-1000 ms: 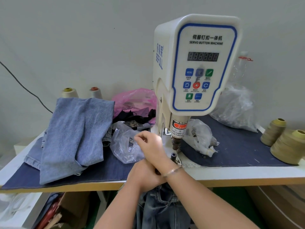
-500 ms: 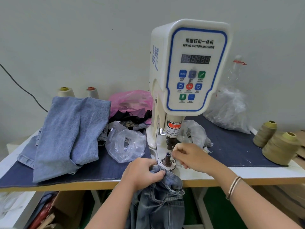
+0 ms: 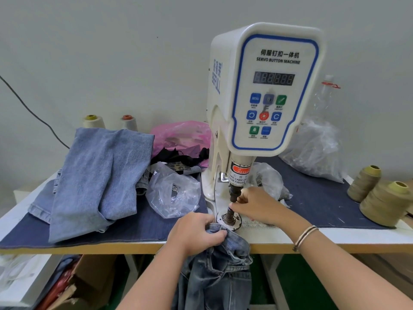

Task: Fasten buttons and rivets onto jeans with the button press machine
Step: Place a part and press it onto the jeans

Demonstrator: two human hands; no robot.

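Note:
The white button press machine (image 3: 263,90) stands on the table, its plunger (image 3: 234,193) just above the lower die post (image 3: 230,214). My left hand (image 3: 196,233) grips the bunched waistband of dark blue jeans (image 3: 223,265), which hang over the table's front edge just in front of the die. My right hand (image 3: 254,203) is at the top of the die post, its fingertips pinched together there; whatever small part they hold is hidden.
Light blue jeans (image 3: 98,175) lie piled at the left. A clear plastic bag (image 3: 174,193) with metal parts sits left of the machine, another bag (image 3: 270,180) behind my right hand. Thread cones (image 3: 384,202) stand at the right, pink bag (image 3: 181,135) behind.
My right hand came back from the clear bag on the left to the die post. My left hand lifted the jeans waistband up to the table edge.

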